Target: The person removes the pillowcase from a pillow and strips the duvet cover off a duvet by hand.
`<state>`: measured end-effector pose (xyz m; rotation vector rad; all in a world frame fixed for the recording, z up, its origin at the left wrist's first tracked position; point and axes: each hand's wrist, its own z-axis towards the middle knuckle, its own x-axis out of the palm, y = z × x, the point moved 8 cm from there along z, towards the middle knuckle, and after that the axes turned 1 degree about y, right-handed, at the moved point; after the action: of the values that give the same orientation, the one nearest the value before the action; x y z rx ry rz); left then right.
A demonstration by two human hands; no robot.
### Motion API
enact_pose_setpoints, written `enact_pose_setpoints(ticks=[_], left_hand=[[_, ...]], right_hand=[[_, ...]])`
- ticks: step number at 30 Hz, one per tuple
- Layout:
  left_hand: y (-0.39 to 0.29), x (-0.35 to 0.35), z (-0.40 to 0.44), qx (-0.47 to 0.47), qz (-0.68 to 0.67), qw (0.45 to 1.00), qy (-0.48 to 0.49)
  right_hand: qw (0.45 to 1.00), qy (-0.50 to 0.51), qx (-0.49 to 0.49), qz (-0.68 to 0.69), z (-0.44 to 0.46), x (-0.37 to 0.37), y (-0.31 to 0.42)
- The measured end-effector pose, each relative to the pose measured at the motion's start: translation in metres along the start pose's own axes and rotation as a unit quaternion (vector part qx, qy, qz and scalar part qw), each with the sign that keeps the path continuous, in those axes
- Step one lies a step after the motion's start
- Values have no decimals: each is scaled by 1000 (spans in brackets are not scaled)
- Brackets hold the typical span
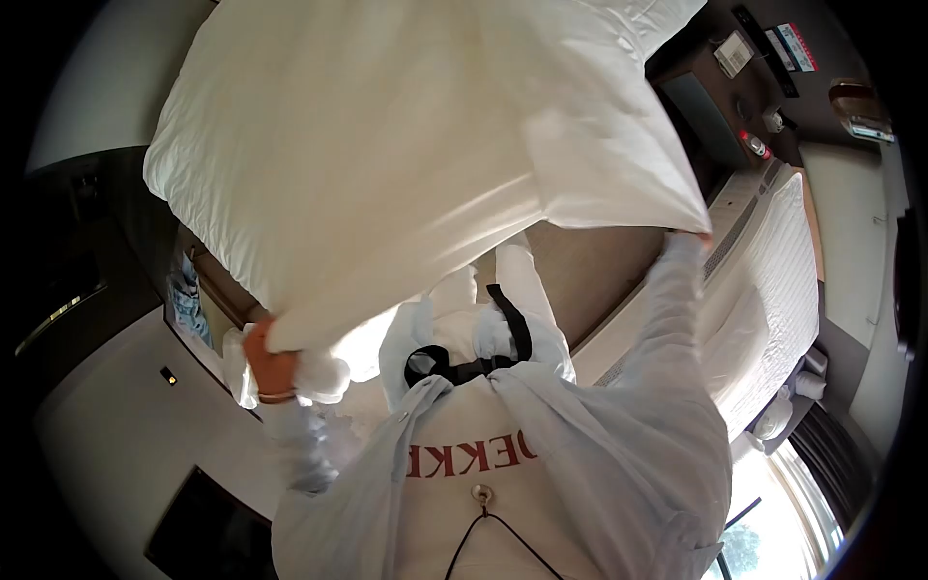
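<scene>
A large white duvet (387, 145) is stretched out in front of me, its near edge pulled up between my two hands. At the lower left corner my left hand (269, 360) is closed on the fabric, with the fingers partly behind it. My right hand (694, 235) grips the other corner at the right; most of its fingers are hidden by the cloth. The duvet's far side runs out of the top of the view. Small creases line its left edge.
A bed with a white quilted surface (783, 261) stands at the right. Brown floor (580, 275) shows below the duvet. A bottle with a red cap (754, 145) is on the furniture at upper right. A window (773, 512) is at lower right, and a dark screen (208, 532) at lower left.
</scene>
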<state>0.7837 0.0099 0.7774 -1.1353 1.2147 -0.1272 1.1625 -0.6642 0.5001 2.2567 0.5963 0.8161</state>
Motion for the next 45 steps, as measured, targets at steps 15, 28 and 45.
enact_pose_setpoints(ticks=[15, 28, 45], left_hand=[[-102, 373, 90, 173, 177, 945, 216], [-78, 477, 140, -16, 143, 971, 191], [-82, 104, 178, 103, 42, 994, 18]], right_hand=[[960, 238, 31, -145, 42, 198, 104], [918, 200, 274, -205, -30, 40, -66], [985, -66, -148, 60, 100, 102, 109]])
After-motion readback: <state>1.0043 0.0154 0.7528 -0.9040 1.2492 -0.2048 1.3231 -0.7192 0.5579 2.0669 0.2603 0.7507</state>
